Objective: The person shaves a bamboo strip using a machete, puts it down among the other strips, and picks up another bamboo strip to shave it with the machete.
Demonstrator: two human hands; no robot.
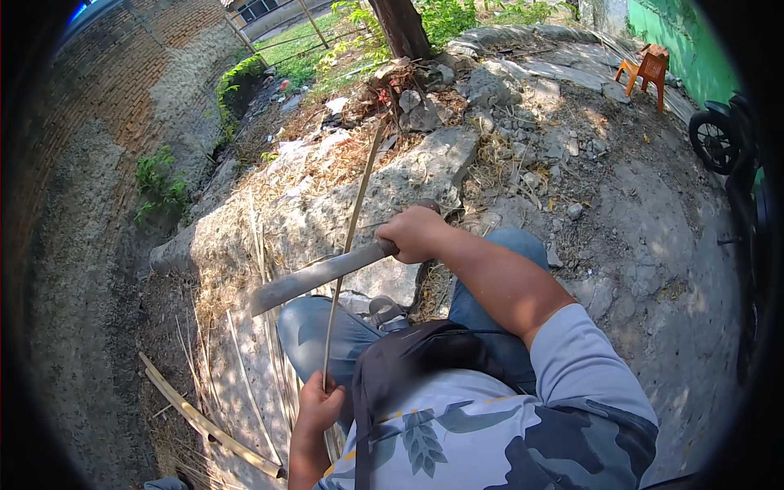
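Observation:
My right hand [415, 233] is wrapped round the wooden handle of a machete [300, 281], whose broad grey blade points left over my left knee. Low in the picture, my left hand [320, 403] pinches the near end of a long thin bamboo strip [360, 196]. That strip rises away from me at a slant, past the blade. Blade and strip cross near the middle; they seem to touch, though I cannot tell how firmly. More pale bamboo strips [244, 363] lie on the ground by my left leg, next to a thicker split bamboo piece [214, 431].
A rough concrete slab [425, 167] and rubble [523, 151] lie ahead, below a tree trunk [400, 28]. A brick wall [106, 90] runs along the left. At the far right stand an orange plastic stool [649, 73] and a dark motorbike with its wheel [715, 140] showing.

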